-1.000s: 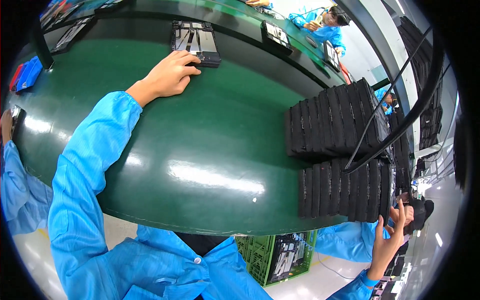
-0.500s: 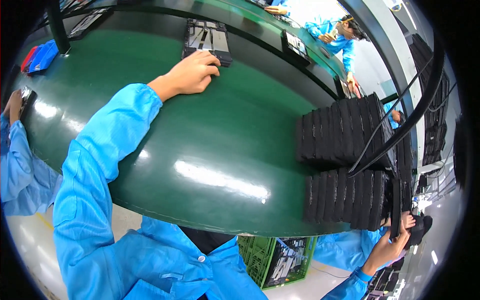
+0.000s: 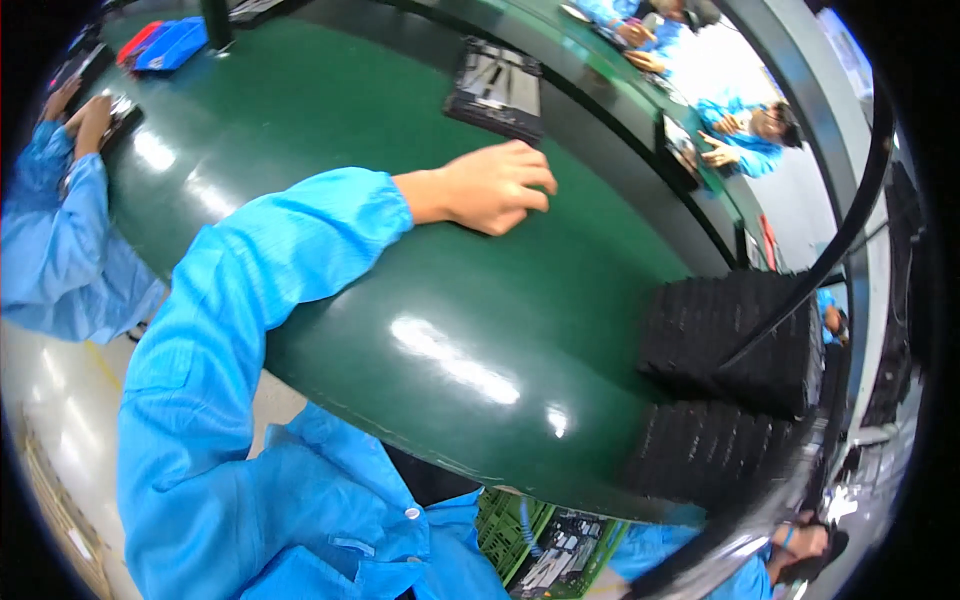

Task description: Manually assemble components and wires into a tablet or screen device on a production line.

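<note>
My left hand (image 3: 498, 188) lies palm down over the green table, its fingers loosely curled in and nothing seen in them. Just beyond its knuckles sits a black tray (image 3: 497, 88) holding flat silver-grey pieces, with a gap of table between. At the lower right, a dark slab (image 3: 740, 530) cuts across the picture close up, smeared by motion. Part of its edge looks shiny. My right hand does not show; the hand (image 3: 808, 541) beyond the slab appears to be another person's.
Two stacks of black foam trays (image 3: 725, 330) stand at the table's right side, with a thick black cable (image 3: 835, 250) before them. A green crate (image 3: 515, 530) is below the table's near edge. Blue and red bins (image 3: 172, 45) stand far left; co-workers' hands (image 3: 90, 125) are nearby.
The view has swung, shifting the table scene rightward. My left hand has come off the tray toward me. The dark slab is now large and blurred, and my right hand has gone from view.
</note>
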Motion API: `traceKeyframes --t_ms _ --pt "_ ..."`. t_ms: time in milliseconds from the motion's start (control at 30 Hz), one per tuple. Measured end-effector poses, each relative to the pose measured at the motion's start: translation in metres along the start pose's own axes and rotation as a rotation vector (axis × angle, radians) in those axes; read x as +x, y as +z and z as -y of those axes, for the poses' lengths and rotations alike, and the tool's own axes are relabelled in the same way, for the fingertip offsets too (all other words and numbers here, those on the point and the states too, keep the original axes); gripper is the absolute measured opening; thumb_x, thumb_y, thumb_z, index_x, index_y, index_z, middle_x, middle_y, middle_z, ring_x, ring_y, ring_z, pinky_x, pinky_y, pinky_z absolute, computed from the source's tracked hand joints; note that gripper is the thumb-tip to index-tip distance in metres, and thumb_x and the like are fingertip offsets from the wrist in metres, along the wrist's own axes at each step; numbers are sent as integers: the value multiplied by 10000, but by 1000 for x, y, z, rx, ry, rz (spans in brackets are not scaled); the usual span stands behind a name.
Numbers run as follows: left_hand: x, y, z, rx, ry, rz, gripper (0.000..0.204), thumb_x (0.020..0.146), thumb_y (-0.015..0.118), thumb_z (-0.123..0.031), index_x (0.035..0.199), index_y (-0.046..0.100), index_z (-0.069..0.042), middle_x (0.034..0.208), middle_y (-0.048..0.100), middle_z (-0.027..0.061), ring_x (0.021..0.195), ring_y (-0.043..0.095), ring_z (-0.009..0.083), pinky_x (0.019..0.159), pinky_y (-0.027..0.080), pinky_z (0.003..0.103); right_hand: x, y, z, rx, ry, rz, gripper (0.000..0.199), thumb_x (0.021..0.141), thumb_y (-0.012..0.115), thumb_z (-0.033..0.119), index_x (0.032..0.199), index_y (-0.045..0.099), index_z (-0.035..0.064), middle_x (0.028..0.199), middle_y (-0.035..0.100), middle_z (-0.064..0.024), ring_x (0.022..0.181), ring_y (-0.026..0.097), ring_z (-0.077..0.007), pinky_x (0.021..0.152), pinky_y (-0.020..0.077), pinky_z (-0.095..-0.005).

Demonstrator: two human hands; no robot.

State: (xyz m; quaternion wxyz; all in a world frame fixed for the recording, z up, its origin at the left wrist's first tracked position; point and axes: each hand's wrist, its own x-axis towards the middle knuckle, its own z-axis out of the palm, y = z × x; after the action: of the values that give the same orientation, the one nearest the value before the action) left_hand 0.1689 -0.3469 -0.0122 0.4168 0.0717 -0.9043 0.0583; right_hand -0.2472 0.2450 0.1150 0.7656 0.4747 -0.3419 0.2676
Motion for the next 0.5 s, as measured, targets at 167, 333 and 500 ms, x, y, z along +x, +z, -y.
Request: traceKeyframes --t_ms 167,333,500 --pt "19 19 -34 -148 10 -70 303 695 694 -8 984 752 -81 1113 718 56 1063 652 293 950 523 444 -8 6 51 1161 -443 930 498 1046 645 381 1180 721 -93 1236 670 -286 1075 731 -487 876 662 -557" --pt "5 2 -85 -363 -262 -72 245 785 650 16 986 759 -72 1031 734 55 991 643 274 868 498 431 -30 58 209 1242 314 928 333 862 834 77 1178 753 15 1095 694 -179 1015 690 -398 945 612 -554" --pt "-5 -14 -124 -371 -414 74 186 865 653 -51 1024 750 -64 1033 717 67 969 626 280 840 482 423 32 125 242 1454 264 1161 405 649 826 31 1047 750 48 1049 683 -145 1027 675 -389 866 590 -493"
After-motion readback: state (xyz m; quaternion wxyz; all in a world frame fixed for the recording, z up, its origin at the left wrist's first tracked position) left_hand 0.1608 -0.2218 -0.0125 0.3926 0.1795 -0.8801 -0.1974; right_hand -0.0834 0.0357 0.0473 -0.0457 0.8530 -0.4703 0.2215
